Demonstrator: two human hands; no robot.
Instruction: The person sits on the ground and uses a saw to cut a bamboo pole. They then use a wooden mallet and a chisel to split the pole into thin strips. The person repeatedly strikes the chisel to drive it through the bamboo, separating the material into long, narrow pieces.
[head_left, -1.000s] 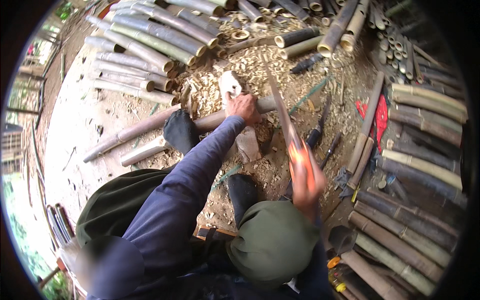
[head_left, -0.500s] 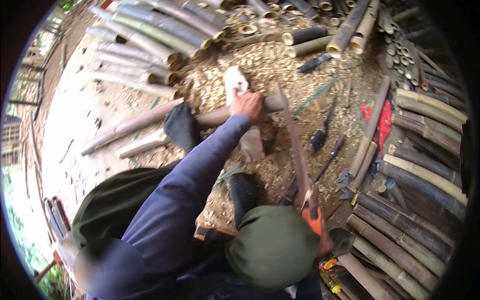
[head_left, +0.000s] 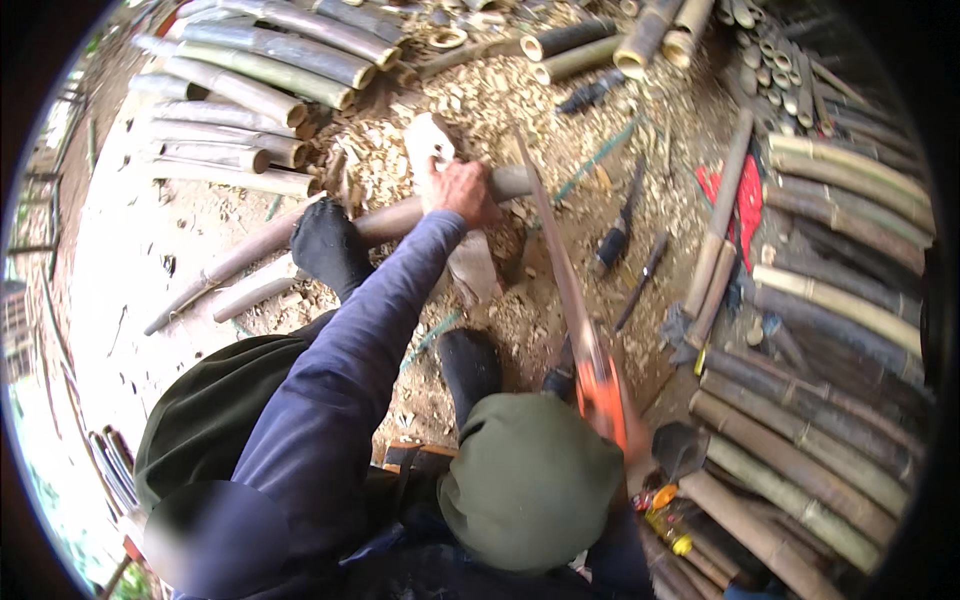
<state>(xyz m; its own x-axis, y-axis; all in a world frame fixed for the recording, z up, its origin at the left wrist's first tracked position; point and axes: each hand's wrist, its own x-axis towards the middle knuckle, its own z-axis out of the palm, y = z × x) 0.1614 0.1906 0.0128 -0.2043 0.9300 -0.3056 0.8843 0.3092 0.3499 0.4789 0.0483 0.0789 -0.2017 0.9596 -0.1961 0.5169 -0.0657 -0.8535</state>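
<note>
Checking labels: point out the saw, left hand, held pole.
Saw (head_left: 571,290): head view, mid-blade.
Left hand (head_left: 464,191): head view, back of the hand.
Held pole (head_left: 390,220): head view, shaft left of the hand.

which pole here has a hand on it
The pole lying across the pale block, its right end by the saw blade; the left hand grips it; no hand touches the other poles.

The dusty brown floor (head_left: 150,265), strewn with pale tan wood chips (head_left: 490,110), whitens toward the left under bright daylight. Along the blurred left rim stands a dark slatted railing (head_left: 38,178), perhaps wooden; green leafy plants (head_left: 135,582) show at lower left.
</note>
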